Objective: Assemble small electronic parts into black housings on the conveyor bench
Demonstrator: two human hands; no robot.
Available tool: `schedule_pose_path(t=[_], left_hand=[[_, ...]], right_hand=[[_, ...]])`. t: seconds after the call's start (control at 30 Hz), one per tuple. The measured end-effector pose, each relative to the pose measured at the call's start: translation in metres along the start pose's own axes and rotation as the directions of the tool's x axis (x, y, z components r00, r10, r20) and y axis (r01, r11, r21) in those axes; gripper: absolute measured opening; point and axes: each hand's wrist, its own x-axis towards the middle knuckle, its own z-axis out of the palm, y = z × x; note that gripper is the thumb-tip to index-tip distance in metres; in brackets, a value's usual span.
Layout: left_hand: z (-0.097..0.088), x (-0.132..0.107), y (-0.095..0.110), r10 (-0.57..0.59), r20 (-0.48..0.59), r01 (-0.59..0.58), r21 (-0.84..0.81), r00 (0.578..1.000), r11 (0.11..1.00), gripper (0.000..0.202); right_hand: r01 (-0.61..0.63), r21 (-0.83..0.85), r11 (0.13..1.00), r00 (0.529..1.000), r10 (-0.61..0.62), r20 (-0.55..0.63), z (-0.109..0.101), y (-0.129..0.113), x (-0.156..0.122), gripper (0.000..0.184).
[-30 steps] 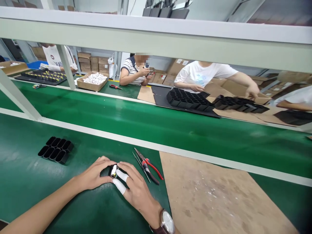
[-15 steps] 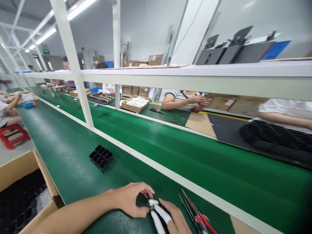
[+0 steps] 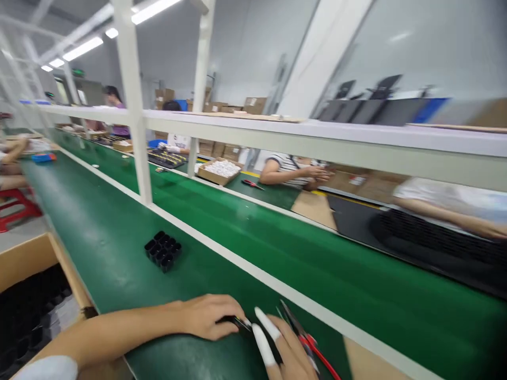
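My left hand [image 3: 216, 315] is closed, its thumb and fingers pinching a small dark part [image 3: 242, 323] with a pale end; its exact kind is too small and blurred to tell. Just right of the part is my right hand [image 3: 291, 348], with white finger cots on two outstretched fingers. Those fingers are apart, their tips beside the part, and I see nothing held in them. Close by on the right lie red-handled pliers or scissors [image 3: 312, 345] and thin tweezers, partly hidden behind my right hand. A black multi-cell tray [image 3: 162, 250] sits farther out on the green bench.
A cardboard box [image 3: 29, 258] of black trays stands at the left bench edge. A white rail [image 3: 222, 258] crosses beyond my hands, with posts and a shelf [image 3: 317, 142] above. Co-workers sit across, near a box of white pieces [image 3: 219, 171] and a red-handled tool [image 3: 252, 184].
My left hand has closed further around the small part and tilted it. My right fingers have come up alongside and apart from it. The camera view has shifted slightly.
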Motion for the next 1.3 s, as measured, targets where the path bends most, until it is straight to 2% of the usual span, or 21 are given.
schedule_pose_path(t=[0.07,0.17,0.27,0.4,0.47,0.6,0.7,0.8,0.93,1.07,1.3], left_hand=[[-0.001,-0.003,0.003,0.055,-0.025,-0.053,0.079,0.998,0.995,0.029],[0.001,-0.005,-0.004,0.110,-0.046,-0.102,0.154,0.993,0.983,0.029],[0.009,-0.005,-0.014,0.152,-0.084,-0.140,0.131,0.985,0.981,0.025],[0.014,-0.001,-0.016,0.157,-0.104,-0.149,0.082,0.982,0.985,0.016],[0.013,0.001,-0.015,0.137,-0.090,-0.130,0.080,0.986,0.988,0.016],[0.008,-0.001,-0.013,0.066,-0.049,-0.064,0.024,0.997,0.998,0.023],[0.007,-0.006,-0.013,-0.115,-0.028,0.114,-0.043,0.993,0.993,0.039],[0.007,-0.007,-0.015,-0.239,-0.024,0.236,-0.074,0.971,0.969,0.057],[0.009,-0.004,-0.016,-0.220,-0.019,0.218,-0.069,0.975,0.973,0.059],[0.010,-0.003,-0.014,-0.181,-0.057,0.178,-0.050,0.982,0.983,0.059],[0.007,-0.001,-0.010,-0.173,-0.091,0.173,0.000,0.981,0.985,0.057]], right_hand=[[-0.068,-0.153,0.986,0.997,0.062,-0.046,-0.012,0.002,0.002,0.033],[-0.127,-0.380,0.916,0.987,0.155,0.043,-0.023,0.004,0.002,0.022],[-0.187,-0.500,0.846,0.960,0.265,0.089,-0.025,0.001,-0.004,0.020],[-0.227,-0.587,0.777,0.937,0.339,0.087,-0.020,-0.002,-0.014,0.020],[-0.246,-0.576,0.779,0.925,0.367,0.101,-0.017,-0.002,-0.015,0.023],[-0.283,-0.447,0.849,0.918,0.374,0.129,-0.012,-0.001,-0.016,0.030],[-0.247,-0.334,0.910,0.941,0.308,0.142,-0.011,-0.003,-0.016,0.045],[-0.229,-0.193,0.954,0.965,0.248,0.081,-0.016,-0.010,-0.012,0.043],[-0.176,-0.066,0.982,0.984,0.177,0.013,-0.027,-0.027,-0.003,0.036],[-0.076,-0.130,0.989,0.996,0.082,0.040,-0.033,-0.036,0.001,0.027],[-0.087,-0.205,0.975,0.994,0.099,0.047,-0.030,-0.033,-0.003,0.024]])
